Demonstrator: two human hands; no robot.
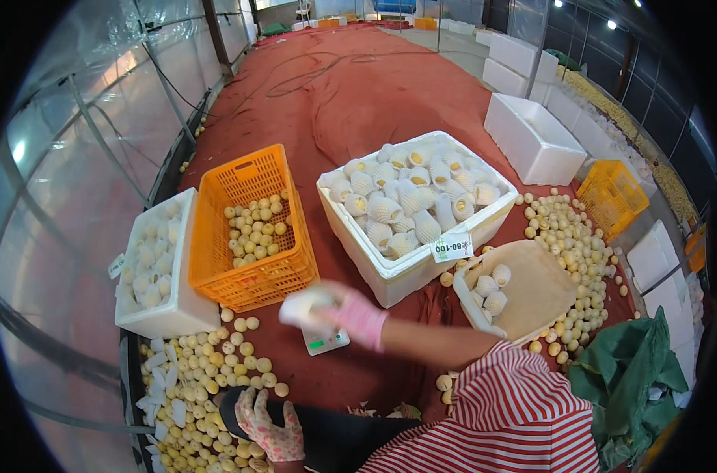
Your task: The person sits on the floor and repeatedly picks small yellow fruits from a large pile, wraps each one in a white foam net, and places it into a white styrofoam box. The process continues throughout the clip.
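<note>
My right hand (358, 313), in a pink glove, is blurred by motion above a small digital scale (326, 342) with a lit green display. It holds a pale, round fruit in a white foam net (302, 307). My left hand (269, 423), in a white glove with a pink pattern, rests on my dark-clad knee with nothing seen in it. Ahead stands a white foam box (388, 278) full of net-wrapped yellow fruits (414, 195). A beige tub (533, 278) at the right holds several wrapped fruits. An orange crate (252, 287) at the left contains bare yellowish fruits (258, 227).
Loose fruits (204, 408) cover the floor at the lower left, with more (577, 254) at the right. Another filled foam box (163, 319) stands far left. Behind the tub are a foam box (530, 148) and a yellow crate (612, 198). A green sack (624, 378) lies lower right.
</note>
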